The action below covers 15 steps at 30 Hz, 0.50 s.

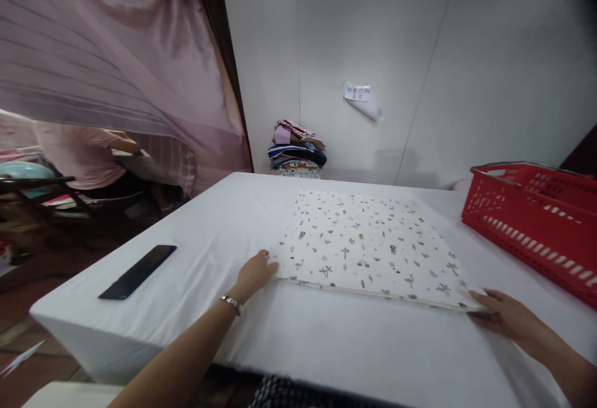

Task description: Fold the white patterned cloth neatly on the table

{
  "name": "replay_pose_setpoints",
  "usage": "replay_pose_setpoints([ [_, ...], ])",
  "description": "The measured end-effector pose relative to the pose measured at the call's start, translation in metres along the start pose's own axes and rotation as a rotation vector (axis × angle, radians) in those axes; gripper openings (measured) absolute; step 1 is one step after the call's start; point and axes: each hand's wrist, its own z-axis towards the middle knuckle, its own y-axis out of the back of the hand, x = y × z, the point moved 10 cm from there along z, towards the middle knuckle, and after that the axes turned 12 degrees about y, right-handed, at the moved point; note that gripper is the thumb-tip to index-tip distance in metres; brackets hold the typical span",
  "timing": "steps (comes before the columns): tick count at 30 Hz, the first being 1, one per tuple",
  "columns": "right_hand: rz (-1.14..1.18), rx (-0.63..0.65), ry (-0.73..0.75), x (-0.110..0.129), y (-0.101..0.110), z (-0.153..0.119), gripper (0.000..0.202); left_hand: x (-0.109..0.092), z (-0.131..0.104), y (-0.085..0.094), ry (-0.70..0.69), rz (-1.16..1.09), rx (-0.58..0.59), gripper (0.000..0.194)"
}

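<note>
A white cloth printed with small palm trees and animals (pixel 359 246) lies flat, folded into a rough rectangle, on the white-covered table (pixel 373 346). At its near left corner, my left hand (pixel 255 274) pinches the edge between thumb and fingers; a bracelet circles that wrist. My right hand (pixel 506 318) grips the near right corner, thumb on top and fingers beneath. The near edge runs straight between both hands and shows more than one layer.
A dark flat phone-like slab (pixel 137 272) lies at the table's left. On the right stands a red plastic basket (pixel 532 221). Folded clothes (pixel 297 150) are stacked past the far edge. Behind a pink curtain (pixel 140 35) at left sits another person (pixel 79 153).
</note>
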Motion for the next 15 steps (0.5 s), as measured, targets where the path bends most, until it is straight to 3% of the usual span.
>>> replay_pose_setpoints([
  [3, 0.216, 0.033, -0.125, -0.007, -0.011, -0.009, 0.089, 0.001, 0.006, -0.004, 0.047, -0.014, 0.059, 0.039],
  [6, 0.251, 0.038, -0.140, -0.001, -0.011, -0.015, 0.105, 0.002, 0.006, -0.006, 0.099, -0.123, 0.109, 0.041],
  [11, 0.249, 0.121, -0.072, 0.010, -0.014, -0.021, 0.103, 0.007, -0.002, -0.008, 0.238, -0.575, 0.193, 0.062],
  [15, 0.277, 0.157, -0.039, 0.011, -0.016, -0.021, 0.096, 0.011, -0.005, -0.012, 0.322, -0.711, 0.251, 0.063],
])
